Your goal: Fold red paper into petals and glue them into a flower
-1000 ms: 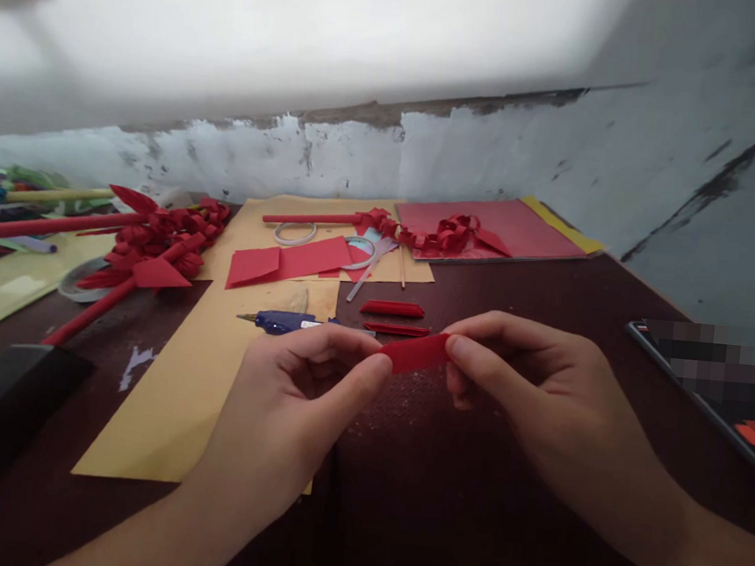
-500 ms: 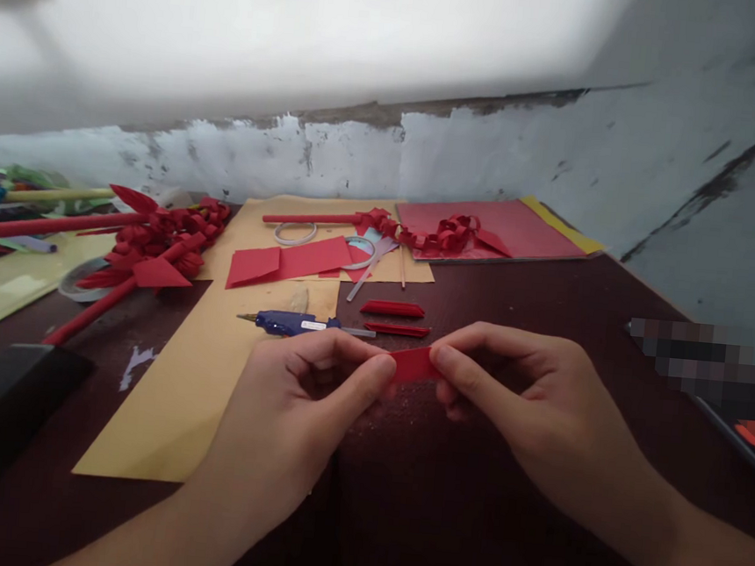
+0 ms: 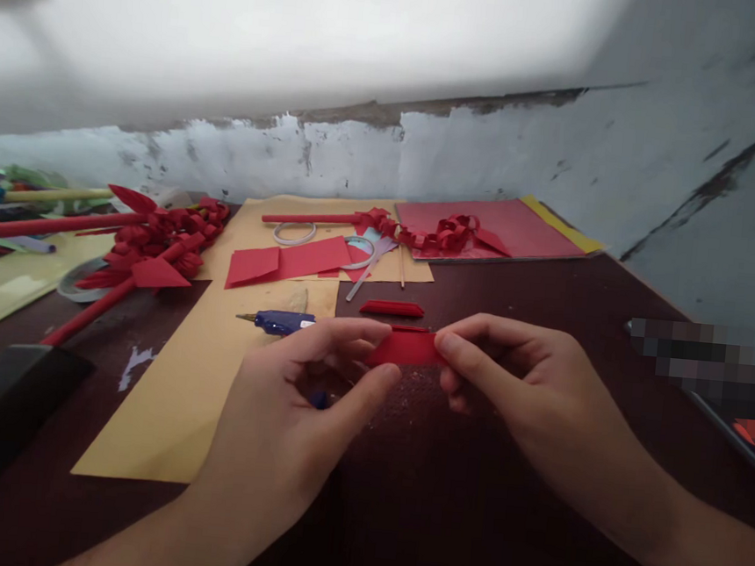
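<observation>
A small red paper strip (image 3: 404,349) is held up over the dark table, pinched at its right end between the thumb and fingers of my right hand (image 3: 515,374). My left hand (image 3: 308,391) is around the strip's left end, with its thumb and index finger spread apart. Whether its rear fingers touch the paper is hard to see. Just beyond the strip lies a folded red paper piece (image 3: 392,308). A second one is mostly hidden behind the strip. A blue glue gun (image 3: 281,322) rests left of these, partly covered by my left hand.
Tan paper sheets (image 3: 161,405) spread over the table's left. Further back are folded red paper (image 3: 293,261), a tape roll (image 3: 295,233), and a red paper-wrapped stem (image 3: 310,219). Red paper flowers (image 3: 162,247) and a black box (image 3: 16,410) stand left. A red sheet pack (image 3: 521,221) lies by the wall.
My left thumb and index finger have parted from the strip's left end, which they were pinching. My right hand keeps its pinch, and the strip sits slightly higher.
</observation>
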{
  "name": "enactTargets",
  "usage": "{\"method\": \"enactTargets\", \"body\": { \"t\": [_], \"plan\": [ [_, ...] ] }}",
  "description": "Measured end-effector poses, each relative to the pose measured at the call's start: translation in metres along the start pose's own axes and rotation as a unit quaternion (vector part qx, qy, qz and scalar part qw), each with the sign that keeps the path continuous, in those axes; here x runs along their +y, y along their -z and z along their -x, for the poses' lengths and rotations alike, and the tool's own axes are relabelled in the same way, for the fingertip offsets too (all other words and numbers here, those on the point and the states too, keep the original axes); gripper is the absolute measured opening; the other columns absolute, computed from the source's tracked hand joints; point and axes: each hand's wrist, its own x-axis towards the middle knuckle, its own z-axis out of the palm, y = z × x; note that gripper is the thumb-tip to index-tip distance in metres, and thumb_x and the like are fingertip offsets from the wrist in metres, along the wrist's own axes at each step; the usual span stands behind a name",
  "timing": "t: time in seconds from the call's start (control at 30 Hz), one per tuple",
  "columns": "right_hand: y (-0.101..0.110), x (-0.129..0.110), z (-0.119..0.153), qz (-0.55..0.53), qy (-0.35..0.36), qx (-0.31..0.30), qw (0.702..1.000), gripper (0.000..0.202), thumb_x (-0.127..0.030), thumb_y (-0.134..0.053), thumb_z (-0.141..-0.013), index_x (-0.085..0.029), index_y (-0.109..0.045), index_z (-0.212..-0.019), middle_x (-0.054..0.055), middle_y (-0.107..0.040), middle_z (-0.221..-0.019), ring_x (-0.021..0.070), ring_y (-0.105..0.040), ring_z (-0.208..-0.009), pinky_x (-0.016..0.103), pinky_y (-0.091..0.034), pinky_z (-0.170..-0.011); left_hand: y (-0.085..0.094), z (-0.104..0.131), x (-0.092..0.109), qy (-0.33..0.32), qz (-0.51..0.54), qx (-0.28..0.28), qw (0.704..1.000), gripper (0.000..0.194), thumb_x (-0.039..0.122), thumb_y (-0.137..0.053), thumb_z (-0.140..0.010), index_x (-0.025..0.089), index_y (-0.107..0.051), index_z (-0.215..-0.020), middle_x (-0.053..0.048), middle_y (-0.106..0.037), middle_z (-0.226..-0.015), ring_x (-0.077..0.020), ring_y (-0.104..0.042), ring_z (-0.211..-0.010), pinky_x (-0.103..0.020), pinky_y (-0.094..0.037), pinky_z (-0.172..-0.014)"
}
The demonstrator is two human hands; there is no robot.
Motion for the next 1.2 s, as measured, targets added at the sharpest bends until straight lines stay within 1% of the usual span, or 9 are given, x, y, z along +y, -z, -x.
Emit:
{"method": "enactTargets", "body": {
  "t": [0.13, 0.27, 0.4, 0.5, 0.7, 0.8, 0.93, 1.07, 1.2],
  "plan": [
    [-0.0002, 0.0033, -0.0024, -0.022, -0.016, -0.002, 1.0, 0.013, -0.03, -0.082, -0.091, -0.024, -0.077, -0.08, -0.004, -0.071, -0.066, 0.009, -0.063, -0.061, 0.012, -0.051, -0.056, 0.0003, 0.0003, -0.0034, -0.034, -0.043, 0.012, 0.998, 0.018, 0.023, -0.083, -0.085, 0.035, -0.083, -0.099, 0.009, -0.079, -0.078, -0.0064, -0.072, -0.066, -0.009, -0.056, -0.061],
    [-0.001, 0.0044, -0.002, -0.033, -0.01, -0.006, 0.999, 0.014, -0.031, -0.082, -0.092, -0.022, -0.077, -0.081, -0.003, -0.072, -0.067, 0.0083, -0.063, -0.061, 0.011, -0.051, -0.057, -0.0004, -0.0015, -0.0032, -0.053, -0.058, 0.024, 0.997, 0.018, 0.021, -0.082, -0.085, 0.035, -0.083, -0.097, 0.01, -0.079, -0.075, -0.0059, -0.071, -0.063, -0.009, -0.055, -0.06],
    [-0.0007, 0.0048, -0.0002, -0.065, -0.013, -0.002, 0.998, 0.016, -0.039, -0.079, -0.095, -0.025, -0.078, -0.101, -0.004, -0.072, -0.066, 0.0088, -0.063, -0.059, 0.013, -0.052, -0.056, -0.0009, -0.0015, -0.0027, -0.057, -0.055, 0.028, 0.996, 0.016, 0.02, -0.082, -0.085, 0.033, -0.083, -0.094, 0.01, -0.079, -0.074, -0.0062, -0.072, -0.062, -0.009, -0.055, -0.059],
    [-0.0007, 0.0054, 0.0001, -0.086, -0.012, -0.003, 0.996, 0.022, -0.04, -0.078, -0.096, -0.027, -0.075, -0.113, -0.004, -0.073, -0.068, 0.0096, -0.063, -0.06, 0.015, -0.054, -0.056, -0.0008, -0.0009, -0.0026, -0.049, -0.053, 0.028, 0.997, 0.017, 0.02, -0.082, -0.084, 0.034, -0.083, -0.095, 0.01, -0.08, -0.076, -0.0062, -0.073, -0.064, -0.008, -0.055, -0.058],
    [-0.0015, 0.0057, -0.001, -0.095, -0.004, -0.001, 0.995, 0.018, -0.034, -0.08, -0.094, -0.027, -0.065, -0.1, -0.006, -0.072, -0.07, 0.0112, -0.066, -0.065, 0.019, -0.057, -0.062, 0.0001, -0.0009, -0.003, -0.055, -0.046, 0.031, 0.997, 0.019, 0.019, -0.083, -0.083, 0.034, -0.083, -0.095, 0.01, -0.08, -0.076, -0.0058, -0.072, -0.064, -0.008, -0.056, -0.061],
    [-0.0011, 0.005, -0.0005, -0.087, 0.005, -0.005, 0.996, 0.017, -0.035, -0.079, -0.095, -0.026, -0.064, -0.096, -0.005, -0.072, -0.073, 0.0111, -0.068, -0.068, 0.019, -0.057, -0.064, -0.0002, -0.001, -0.003, -0.054, -0.045, 0.029, 0.997, 0.02, 0.017, -0.083, -0.083, 0.034, -0.082, -0.094, 0.01, -0.08, -0.077, -0.0067, -0.073, -0.064, -0.009, -0.057, -0.06],
    [-0.0003, 0.0048, 0.0007, -0.071, 0.004, -0.007, 0.997, 0.014, -0.034, -0.077, -0.097, -0.026, -0.065, -0.099, -0.004, -0.074, -0.077, 0.0118, -0.07, -0.071, 0.02, -0.057, -0.067, -0.0006, -0.0008, -0.003, -0.043, -0.036, 0.025, 0.998, 0.018, 0.017, -0.083, -0.083, 0.032, -0.082, -0.093, 0.008, -0.08, -0.078, -0.0089, -0.074, -0.066, -0.012, -0.058, -0.06],
    [-0.0006, 0.0046, 0.0007, -0.048, 0.008, 0.0, 0.999, 0.017, -0.034, -0.079, -0.093, -0.025, -0.066, -0.101, -0.002, -0.074, -0.077, 0.0142, -0.071, -0.072, 0.022, -0.057, -0.067, -0.0001, -0.0012, -0.0037, -0.033, -0.029, 0.016, 0.999, 0.015, 0.018, -0.082, -0.083, 0.03, -0.082, -0.092, 0.007, -0.079, -0.075, -0.0099, -0.073, -0.064, -0.014, -0.057, -0.059],
    [-0.0015, 0.0021, 0.0003, -0.032, 0.009, 0.007, 0.999, 0.017, -0.033, -0.079, -0.09, -0.024, -0.068, -0.101, 0.001, -0.076, -0.084, 0.017, -0.072, -0.075, 0.025, -0.058, -0.067, -0.0003, -0.0016, -0.0024, 0.014, 0.012, -0.01, 1.0, 0.01, 0.019, -0.082, -0.081, 0.026, -0.08, -0.087, 0.004, -0.077, -0.074, -0.0117, -0.07, -0.063, -0.017, -0.052, -0.054]
  ]
}}
